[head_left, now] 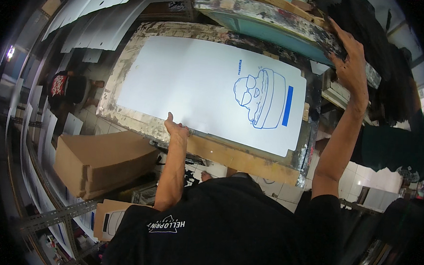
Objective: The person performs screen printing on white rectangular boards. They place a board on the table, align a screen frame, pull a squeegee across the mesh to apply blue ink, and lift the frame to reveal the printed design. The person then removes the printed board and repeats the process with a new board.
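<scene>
A white flat sheet [176, 78] with a blue line drawing of a figure in glasses and a blue bar lies on a paint-stained board [111, 96]. My left hand [176, 126] is at the sheet's near edge, its thumb over the edge; the other fingers are partly hidden and seem curled at the border. Tilted up behind the sheet is a printing screen [284, 33] with a worn, paint-crusted frame and greenish mesh. My right hand [351, 60] grips the right end of that frame, fingers over the top and thumb lower down.
Brown cardboard [107, 160] is stacked at the lower left, beside a metal rack [58, 220]. White sheets [90, 25] hang at the upper left. Another person [70, 87] is on the far left; dark cloth [388, 146] hangs on the right.
</scene>
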The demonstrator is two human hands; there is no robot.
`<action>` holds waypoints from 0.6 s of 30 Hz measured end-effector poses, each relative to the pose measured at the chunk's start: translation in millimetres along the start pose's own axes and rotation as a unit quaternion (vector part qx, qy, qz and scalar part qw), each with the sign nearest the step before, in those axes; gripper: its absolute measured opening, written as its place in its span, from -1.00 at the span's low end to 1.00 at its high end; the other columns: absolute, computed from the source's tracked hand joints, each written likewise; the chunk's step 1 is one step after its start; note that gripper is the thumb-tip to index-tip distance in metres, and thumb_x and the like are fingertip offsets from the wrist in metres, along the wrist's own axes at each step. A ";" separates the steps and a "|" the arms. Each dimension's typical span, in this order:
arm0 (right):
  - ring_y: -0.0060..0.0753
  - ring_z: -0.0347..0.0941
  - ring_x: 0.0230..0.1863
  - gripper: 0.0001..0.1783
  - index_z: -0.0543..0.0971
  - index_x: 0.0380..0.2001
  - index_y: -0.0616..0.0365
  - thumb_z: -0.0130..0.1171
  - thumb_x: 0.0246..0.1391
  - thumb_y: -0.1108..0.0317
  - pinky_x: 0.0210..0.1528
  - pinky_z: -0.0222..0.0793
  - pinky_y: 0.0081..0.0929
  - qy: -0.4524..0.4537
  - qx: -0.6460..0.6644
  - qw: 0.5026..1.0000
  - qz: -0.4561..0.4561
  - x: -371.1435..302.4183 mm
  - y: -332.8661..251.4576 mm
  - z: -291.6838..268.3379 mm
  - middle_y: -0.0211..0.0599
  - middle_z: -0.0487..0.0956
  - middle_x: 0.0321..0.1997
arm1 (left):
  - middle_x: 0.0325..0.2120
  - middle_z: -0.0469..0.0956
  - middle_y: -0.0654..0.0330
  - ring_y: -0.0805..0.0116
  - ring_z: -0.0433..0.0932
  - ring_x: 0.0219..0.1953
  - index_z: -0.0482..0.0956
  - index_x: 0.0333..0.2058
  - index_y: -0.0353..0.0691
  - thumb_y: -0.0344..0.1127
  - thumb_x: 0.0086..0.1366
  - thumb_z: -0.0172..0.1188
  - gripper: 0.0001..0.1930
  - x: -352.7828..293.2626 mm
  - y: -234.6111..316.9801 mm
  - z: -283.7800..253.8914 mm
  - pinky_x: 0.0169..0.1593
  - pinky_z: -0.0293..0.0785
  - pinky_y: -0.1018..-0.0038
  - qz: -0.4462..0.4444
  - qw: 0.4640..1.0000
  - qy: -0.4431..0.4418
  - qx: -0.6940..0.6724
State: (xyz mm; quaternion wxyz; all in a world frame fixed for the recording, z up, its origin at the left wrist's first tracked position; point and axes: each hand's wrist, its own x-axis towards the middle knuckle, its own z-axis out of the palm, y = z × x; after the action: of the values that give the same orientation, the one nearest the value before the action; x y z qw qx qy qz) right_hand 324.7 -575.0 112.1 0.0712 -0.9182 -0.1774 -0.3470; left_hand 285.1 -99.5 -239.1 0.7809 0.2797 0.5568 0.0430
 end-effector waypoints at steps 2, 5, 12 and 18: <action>-0.03 0.38 0.22 -0.18 0.40 0.33 -0.16 0.27 -0.08 0.51 0.35 0.10 -0.15 -0.020 0.025 0.999 -0.002 2.9 -0.5 -1.3 -0.11 0.51 0.23 | -0.08 0.48 0.13 0.19 0.50 -0.06 0.38 0.14 -0.15 0.08 0.28 0.23 -0.41 14.0 0.8 -5.4 0.03 0.38 0.11 0.003 0.999 -0.048 -0.002; -0.04 0.34 0.25 -0.19 0.39 0.33 -0.16 0.24 -0.07 0.50 0.38 0.07 -0.16 -0.023 -0.009 0.999 0.044 -1.0 -2.1 -0.7 -0.12 0.49 0.26 | -0.06 0.52 0.05 0.12 0.56 -0.10 0.34 0.14 -0.26 -0.16 0.38 0.18 -0.54 21.2 -4.3 -9.5 -0.10 0.55 0.21 0.001 0.994 -0.103 -0.021; -0.15 0.23 0.37 -0.21 0.40 0.34 -0.14 0.22 -0.06 0.16 0.45 -0.04 -0.20 -0.055 0.000 0.996 0.074 -6.4 8.0 0.9 -0.28 0.44 0.36 | 0.02 0.48 0.01 0.12 0.55 -0.02 0.26 0.17 -0.30 -0.35 0.45 0.09 -0.61 -12.9 -4.2 -5.4 0.01 0.59 0.19 0.108 0.989 -0.097 -0.031; -0.10 0.25 0.35 -0.26 0.39 0.33 -0.03 0.14 -0.01 0.24 0.43 -0.02 -0.20 -0.050 -0.005 0.999 0.020 2.4 13.8 -3.4 -0.23 0.41 0.37 | -0.04 0.52 0.15 0.20 0.57 -0.08 0.33 0.12 -0.15 -0.42 0.47 0.02 -0.72 -62.9 25.9 -30.0 0.03 0.58 0.21 0.160 0.976 -0.071 -0.130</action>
State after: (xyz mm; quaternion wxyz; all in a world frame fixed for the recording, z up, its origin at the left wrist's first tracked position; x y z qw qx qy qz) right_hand 329.4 -588.0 116.1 0.0647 -0.9380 -0.1607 -0.3002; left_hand 240.9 -90.0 -180.1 0.8312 0.2637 0.4379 0.2189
